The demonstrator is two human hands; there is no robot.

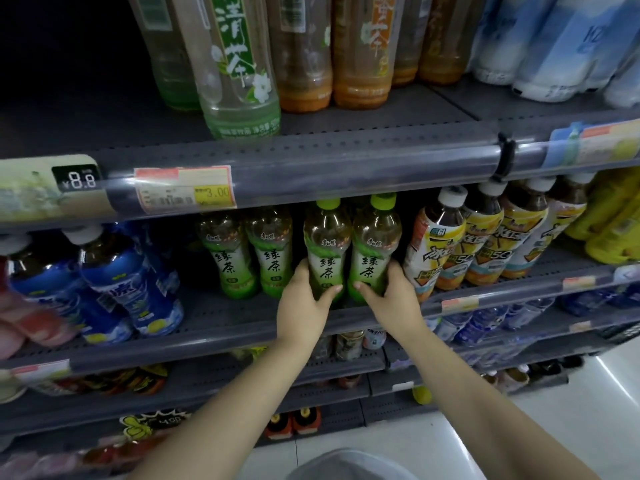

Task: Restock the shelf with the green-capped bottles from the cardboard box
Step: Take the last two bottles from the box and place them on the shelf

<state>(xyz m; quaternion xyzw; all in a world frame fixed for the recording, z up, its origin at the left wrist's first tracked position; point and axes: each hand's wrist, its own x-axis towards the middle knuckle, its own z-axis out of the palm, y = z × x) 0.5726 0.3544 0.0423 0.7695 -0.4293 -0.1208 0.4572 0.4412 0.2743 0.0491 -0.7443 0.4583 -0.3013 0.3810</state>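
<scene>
Head view shows the grey shelf (242,327) with its back rows lost in shadow, yellow-labelled bottles (450,251) close on the right, two more green-tea bottles (242,261) left, while the left hand (304,299) grips one green-capped bottle (327,244) and the right hand (391,296) another green-capped bottle (375,240), both upright, touching.

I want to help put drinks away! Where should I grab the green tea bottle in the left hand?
Grip the green tea bottle low on its label, from the front. It stands upright, and the shelf rail above crowds its cap. The left hand wraps it there, like the right hand does its neighbour.
</scene>
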